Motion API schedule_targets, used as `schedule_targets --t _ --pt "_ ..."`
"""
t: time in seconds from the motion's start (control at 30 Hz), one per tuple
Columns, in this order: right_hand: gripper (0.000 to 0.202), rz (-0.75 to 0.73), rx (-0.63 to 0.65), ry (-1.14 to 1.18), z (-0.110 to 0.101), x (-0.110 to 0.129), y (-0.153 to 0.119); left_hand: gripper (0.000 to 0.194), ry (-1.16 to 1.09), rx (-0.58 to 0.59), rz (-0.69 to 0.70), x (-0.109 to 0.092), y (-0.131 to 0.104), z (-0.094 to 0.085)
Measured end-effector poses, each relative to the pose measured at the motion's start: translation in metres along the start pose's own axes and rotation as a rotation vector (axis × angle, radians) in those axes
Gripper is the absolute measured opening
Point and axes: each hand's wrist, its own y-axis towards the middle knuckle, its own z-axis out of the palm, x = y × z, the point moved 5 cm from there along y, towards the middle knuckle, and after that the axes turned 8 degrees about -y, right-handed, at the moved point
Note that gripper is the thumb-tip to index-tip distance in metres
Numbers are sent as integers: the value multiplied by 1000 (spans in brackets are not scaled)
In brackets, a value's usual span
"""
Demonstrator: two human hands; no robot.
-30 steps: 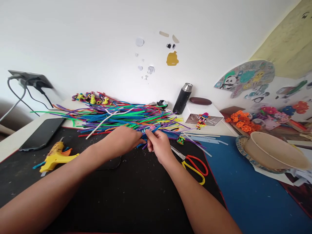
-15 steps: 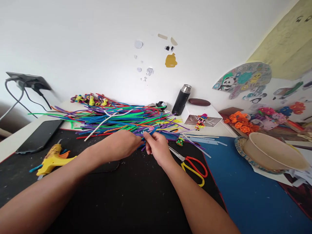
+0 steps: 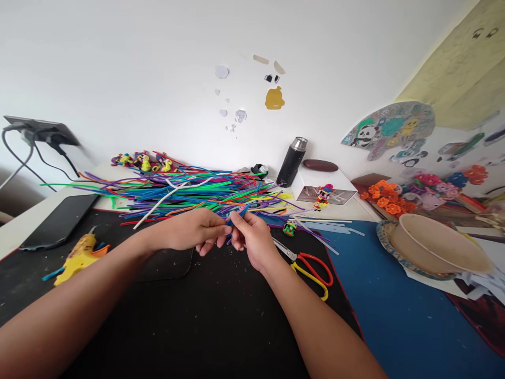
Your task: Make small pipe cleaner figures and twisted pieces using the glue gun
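Note:
Between my two hands is a blue pipe cleaner (image 3: 244,210), its end sticking up past the fingers of my right hand (image 3: 255,239). My left hand (image 3: 199,230) pinches the same piece from the other side, thumb and forefinger together and the other fingers curled loosely. Most of the piece is covered by the fingers. Just behind lies a wide heap of coloured pipe cleaners (image 3: 189,192). Scissors (image 3: 311,271) with one red and one yellow handle lie on the black mat right of my right wrist, and a small green figure (image 3: 289,228) sits above them.
A yellow glue gun (image 3: 81,258) and a dark phone (image 3: 59,221) lie at the left. Behind stand a black thermos (image 3: 292,162) and a white box (image 3: 311,181). Glue sticks (image 3: 331,228) lie on the blue mat (image 3: 394,305); a beige bowl (image 3: 442,245) stands right.
My left hand has turned and its lower fingers have loosened and now show. The view has shifted slightly, and the blue piece stays between my hands.

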Motion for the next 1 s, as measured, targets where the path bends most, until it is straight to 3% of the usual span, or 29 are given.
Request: schedule_targets --t 0.17,0.57,1.0 --pt "60 -47 -87 37 -3 5 1 52 -242 -65 17 -2 6 -5" --pt "46 -173 -185 -31 -8 8 2 51 -722 -436 62 14 22 -5" --pt "46 -149 -106 -1 -1 11 0 34 -827 -415 87 16 19 -13"
